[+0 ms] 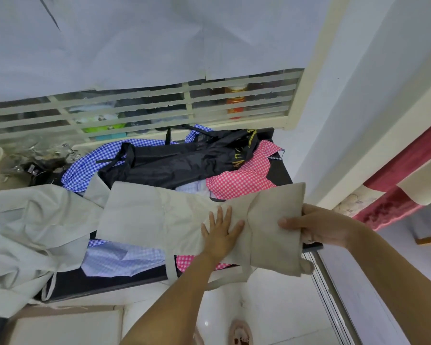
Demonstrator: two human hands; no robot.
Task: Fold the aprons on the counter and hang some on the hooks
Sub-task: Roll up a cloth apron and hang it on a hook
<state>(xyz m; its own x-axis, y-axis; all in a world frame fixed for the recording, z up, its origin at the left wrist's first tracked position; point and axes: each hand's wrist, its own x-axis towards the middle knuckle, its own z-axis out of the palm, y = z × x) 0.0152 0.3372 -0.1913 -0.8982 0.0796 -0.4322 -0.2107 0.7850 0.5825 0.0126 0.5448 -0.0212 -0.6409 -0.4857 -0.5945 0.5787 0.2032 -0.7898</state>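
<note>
One gold-lidded jar [235,100] stood behind the slatted window [135,105], well behind the folded beige apron [159,215]; what it held could not be told. That apron lay across the right part of the dark desk [110,280]. The left grip [220,229] rested on it flat and released, palm pressing the cloth. The right grip [316,225] pinched the apron's right end, thumb on top. Behind the beige apron a black apron [184,163], a blue gingham apron [85,165] and a red gingham apron [241,178] lay heaped, partly covered by it. Left of it sprawled a crumpled second beige apron [23,232]; a pale blue checked apron [117,260] showed under its near edge.
</note>
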